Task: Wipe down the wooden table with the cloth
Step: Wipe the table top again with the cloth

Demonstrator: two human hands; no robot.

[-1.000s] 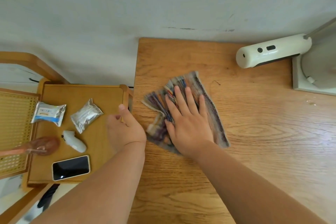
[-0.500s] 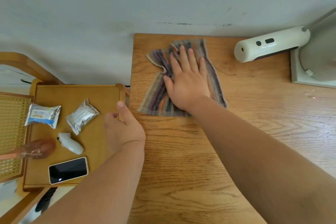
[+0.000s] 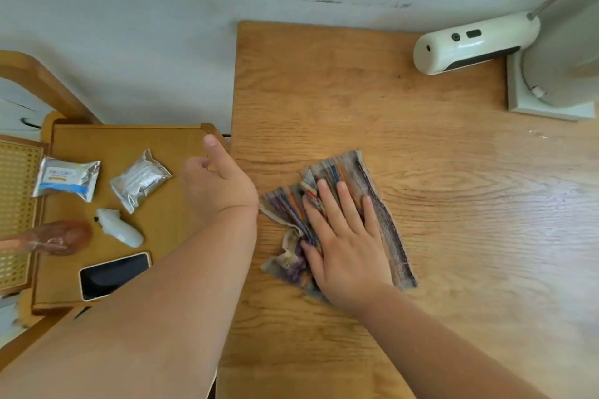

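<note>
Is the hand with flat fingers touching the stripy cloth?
Touching. The head view shows the right hand lying flat on the striped cloth, palm and fingers on top of it, with cloth showing on both sides.

A: What do we have of the person here?

B: We see only two arms, the left forearm [image 3: 155, 301] and the right forearm [image 3: 437, 350], both bare as far as the frame shows them, broad and smooth.

A: And the hands?

B: We make out the left hand [image 3: 220, 181] with a short, rounded thumbnail [image 3: 210, 139] and a crease across its wrist. The right hand [image 3: 346, 246] is bare too, but its fingertips [image 3: 322, 185] are too blurred for us to judge the nails.
</note>
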